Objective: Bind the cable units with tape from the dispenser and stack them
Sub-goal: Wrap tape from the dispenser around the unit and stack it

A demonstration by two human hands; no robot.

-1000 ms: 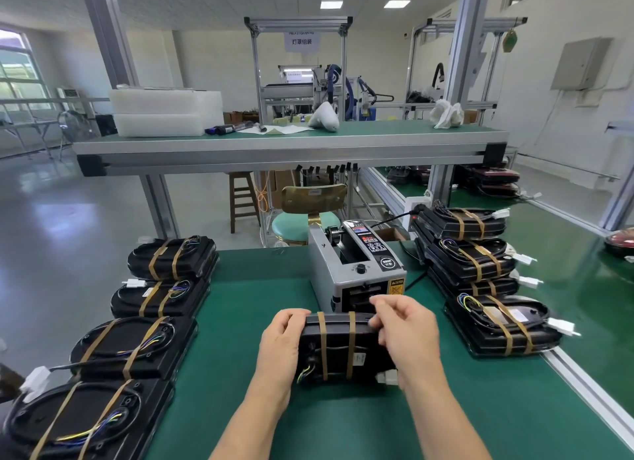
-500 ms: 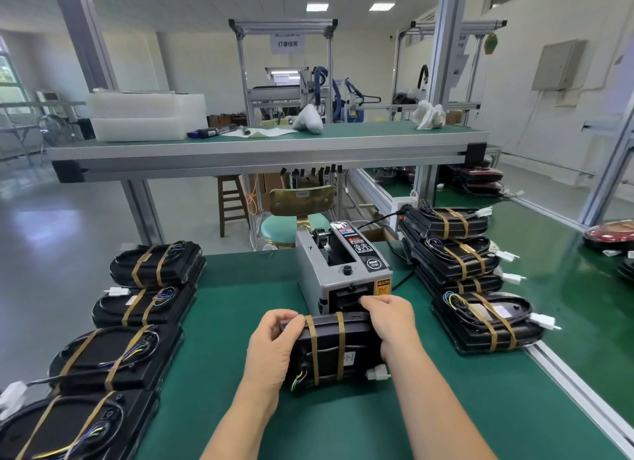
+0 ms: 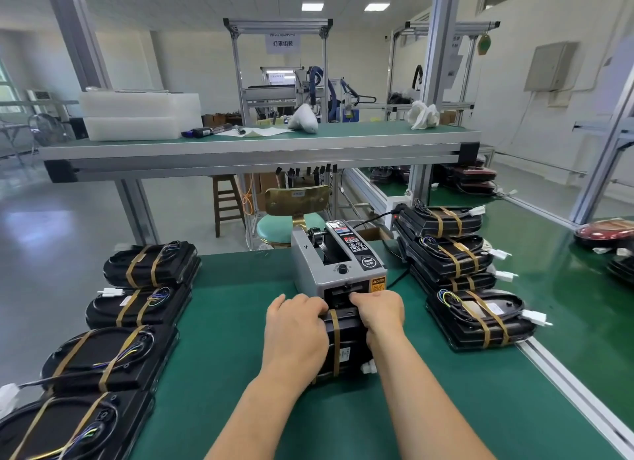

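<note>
Cable unit [image 3: 344,343] sits centre-low on the mat, just before the tape dispenser [image 3: 338,265]; left hand [image 3: 296,329] and right hand [image 3: 379,313] clamp its sides; person should press tape ends flat, keeping wires tucked.

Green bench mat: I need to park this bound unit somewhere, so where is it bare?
Bare mat runs between the left row of units and the tape dispenser, and between the right hand and the right stack. Both bench edges are crowded; the held unit butts against the dispenser.
</note>
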